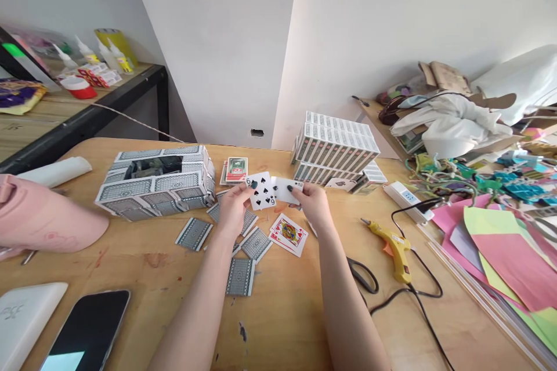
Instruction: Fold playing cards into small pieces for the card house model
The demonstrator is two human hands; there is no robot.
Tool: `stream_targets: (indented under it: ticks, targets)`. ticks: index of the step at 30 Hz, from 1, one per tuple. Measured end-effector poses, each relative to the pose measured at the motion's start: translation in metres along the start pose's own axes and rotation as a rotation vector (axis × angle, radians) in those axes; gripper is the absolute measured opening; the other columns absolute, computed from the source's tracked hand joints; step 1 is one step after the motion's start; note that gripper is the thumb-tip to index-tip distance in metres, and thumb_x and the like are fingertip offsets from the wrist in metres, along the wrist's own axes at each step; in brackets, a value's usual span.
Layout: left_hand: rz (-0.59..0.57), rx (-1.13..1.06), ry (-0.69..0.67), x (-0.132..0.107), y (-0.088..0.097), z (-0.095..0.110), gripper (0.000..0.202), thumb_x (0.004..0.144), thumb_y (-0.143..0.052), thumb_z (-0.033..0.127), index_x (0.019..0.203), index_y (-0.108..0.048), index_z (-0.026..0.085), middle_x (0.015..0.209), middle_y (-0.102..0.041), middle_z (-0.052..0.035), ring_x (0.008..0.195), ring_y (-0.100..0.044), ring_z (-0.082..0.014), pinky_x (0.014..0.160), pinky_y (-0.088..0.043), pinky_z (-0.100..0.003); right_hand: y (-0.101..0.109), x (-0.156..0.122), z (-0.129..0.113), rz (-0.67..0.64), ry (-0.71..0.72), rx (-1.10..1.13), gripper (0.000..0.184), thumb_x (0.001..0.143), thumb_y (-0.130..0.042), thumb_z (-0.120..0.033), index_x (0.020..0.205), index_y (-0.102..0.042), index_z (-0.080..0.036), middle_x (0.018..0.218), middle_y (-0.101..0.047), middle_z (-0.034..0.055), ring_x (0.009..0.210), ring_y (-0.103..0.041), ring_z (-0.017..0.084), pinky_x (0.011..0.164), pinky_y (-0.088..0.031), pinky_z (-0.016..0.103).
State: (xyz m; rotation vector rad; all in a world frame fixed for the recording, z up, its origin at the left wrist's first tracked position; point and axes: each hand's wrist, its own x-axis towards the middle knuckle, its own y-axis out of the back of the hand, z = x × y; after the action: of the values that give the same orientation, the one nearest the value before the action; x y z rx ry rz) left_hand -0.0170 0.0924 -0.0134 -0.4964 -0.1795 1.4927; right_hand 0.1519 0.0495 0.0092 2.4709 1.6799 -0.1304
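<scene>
L hand (pixel 232 200) pinches the 6 of spades (pixel 263 194) by its left edge, thumb on top; R hand (pixel 314 203) pinches the 2 of spades (pixel 285 192) by its right end. Both cards are mid-table, held up over the loose ones; can't tell if their inner edges touch or overlap.

Main risk: skew or slip, b/c each card's gripped at one end only & the inner ends get no finger support. A dropped wrist could also drag the face-down cards (pixel 241 276) by the L forearm (pixel 198 295) or scatter the face-up cards (pixel 289 235). Black cords (pixel 430 324) run close to the R forearm (pixel 348 301); an elbow swung right could snag them & tug the glue gun (pixel 394 249).

Edges/room: far side's tight, w/ the card-covered box (pixel 156 192) far left & the card-pack stack (pixel 337 139) far right. Best open room is near, btwn the forearms. Phone (pixel 87 324) limits the near left.
</scene>
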Motion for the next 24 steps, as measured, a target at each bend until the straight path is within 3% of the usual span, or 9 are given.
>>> stream_targets:
  ticks: [3, 7, 11, 17, 24]
  targets:
    - [-0.006, 0.039, -0.007, -0.002, -0.004, -0.005, 0.024, 0.056, -0.073, 0.032, 0.066, -0.061, 0.014, 0.069, -0.063, -0.0020, 0.062, -0.057, -0.0133, 0.059, -0.045, -0.025, -0.014, -0.006, -0.003, -0.201, -0.036, 0.101, 0.027, 0.062, -0.068, -0.042, 0.064, -0.063, -0.016, 0.062, -0.065, 0.0022, 0.059, -0.062, 0.018, 0.055, -0.056, 0.032]
    - [0.077, 0.199, -0.160, -0.004, -0.006, -0.009, 0.028, 0.059, -0.073, 0.030, 0.082, -0.066, 0.017, 0.072, -0.062, -0.0003, 0.064, -0.056, -0.0118, 0.058, -0.043, -0.022, -0.028, -0.007, 0.002, -0.221, -0.031, 0.120, 0.031, 0.054, -0.075, -0.040, 0.068, -0.065, -0.015, 0.067, -0.068, 0.0032, 0.064, -0.065, 0.020, 0.058, -0.056, 0.033]
    - [0.010, 0.299, -0.260, -0.006, -0.005, -0.006, 0.043, 0.063, -0.071, 0.032, 0.104, -0.062, 0.021, 0.080, -0.063, -0.0011, 0.067, -0.057, -0.0135, 0.057, -0.044, -0.023, -0.029, -0.003, 0.010, -0.183, -0.026, 0.113, 0.032, 0.053, -0.075, -0.038, 0.073, -0.067, -0.015, 0.068, -0.069, 0.0039, 0.064, -0.065, 0.021, 0.056, -0.054, 0.032]
    - [-0.098, 0.364, -0.198, -0.005, -0.001, -0.003, 0.023, 0.068, -0.065, 0.032, 0.084, -0.069, 0.015, 0.081, -0.068, -0.0039, 0.073, -0.059, -0.0165, 0.066, -0.045, -0.026, -0.020, -0.003, 0.005, -0.196, -0.022, 0.126, 0.021, 0.057, -0.071, -0.031, 0.071, -0.067, -0.016, 0.066, -0.070, 0.0032, 0.064, -0.065, 0.020, 0.061, -0.054, 0.032]
    - [-0.074, 0.401, -0.178, -0.004, 0.000, -0.003, 0.024, 0.063, -0.070, 0.031, 0.081, -0.070, 0.015, 0.078, -0.069, -0.0034, 0.071, -0.060, -0.0167, 0.064, -0.046, -0.026, -0.018, 0.001, 0.008, -0.098, 0.021, -0.045, 0.021, 0.062, -0.066, -0.037, 0.065, -0.065, -0.016, 0.064, -0.068, 0.0012, 0.061, -0.062, 0.017, 0.055, -0.049, 0.027]
